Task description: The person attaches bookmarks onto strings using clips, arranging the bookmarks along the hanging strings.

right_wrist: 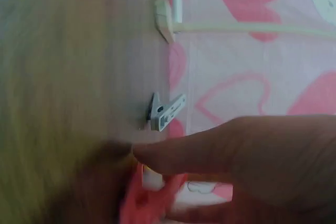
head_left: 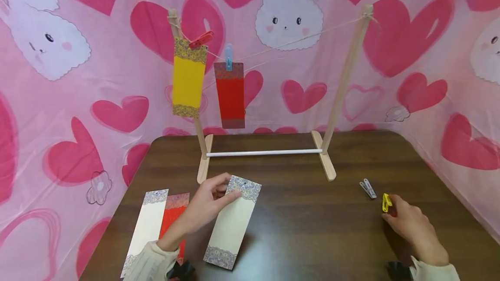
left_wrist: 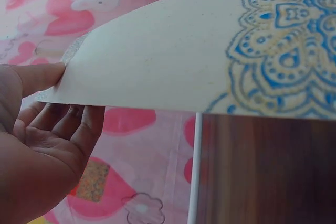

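My left hand (head_left: 211,203) pinches a cream bookmark-like card (head_left: 231,224) near its patterned top, with the thumb on its face. In the left wrist view the card (left_wrist: 152,51) bends slightly, fingers beneath it. A white card (head_left: 146,220) and a red card (head_left: 172,216) lie on the table beside my left forearm. At the right, my right hand (head_left: 412,222) is down at a yellow clothespin (head_left: 386,203) and a red clothespin (right_wrist: 147,198). Thumb and fingers lie around the red one; I cannot tell whether they grip it. A grey clothespin (head_left: 367,188) lies just beyond.
A wooden stand (head_left: 340,92) with a string between its posts is at the back of the table (head_left: 297,211). From the string hang a yellow card (head_left: 189,81) on a red clothespin (head_left: 201,40) and a red card (head_left: 231,99) on a blue clothespin (head_left: 228,57).
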`<control>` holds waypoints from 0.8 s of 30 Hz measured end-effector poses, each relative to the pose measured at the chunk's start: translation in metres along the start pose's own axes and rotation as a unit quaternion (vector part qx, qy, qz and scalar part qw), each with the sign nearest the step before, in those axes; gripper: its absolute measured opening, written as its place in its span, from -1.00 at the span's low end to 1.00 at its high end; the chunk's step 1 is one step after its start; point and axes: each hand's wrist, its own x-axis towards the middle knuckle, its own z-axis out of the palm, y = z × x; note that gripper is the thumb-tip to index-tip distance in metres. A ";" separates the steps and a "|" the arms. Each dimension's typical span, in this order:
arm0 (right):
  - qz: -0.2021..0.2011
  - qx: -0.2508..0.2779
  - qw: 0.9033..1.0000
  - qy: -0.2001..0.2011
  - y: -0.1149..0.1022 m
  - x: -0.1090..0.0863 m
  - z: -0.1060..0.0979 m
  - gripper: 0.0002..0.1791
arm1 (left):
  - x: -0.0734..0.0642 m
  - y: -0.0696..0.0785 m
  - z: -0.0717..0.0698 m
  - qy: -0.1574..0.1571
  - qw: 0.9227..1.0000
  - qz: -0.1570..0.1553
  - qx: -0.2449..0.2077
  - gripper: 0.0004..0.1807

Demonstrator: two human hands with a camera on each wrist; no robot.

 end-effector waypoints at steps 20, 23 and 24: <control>-0.239 0.123 0.903 0.335 -0.034 -0.027 -0.042 -0.42 | 0.024 0.018 -0.027 0.035 0.998 0.022 0.049 -0.78; -0.248 0.136 0.901 0.328 -0.040 -0.026 -0.056 -0.43 | 0.032 0.022 -0.026 0.025 0.998 0.027 0.044 -0.78; -0.245 0.141 0.904 0.322 -0.043 -0.025 -0.061 -0.45 | 0.034 0.023 -0.024 0.021 0.999 0.029 0.041 -0.79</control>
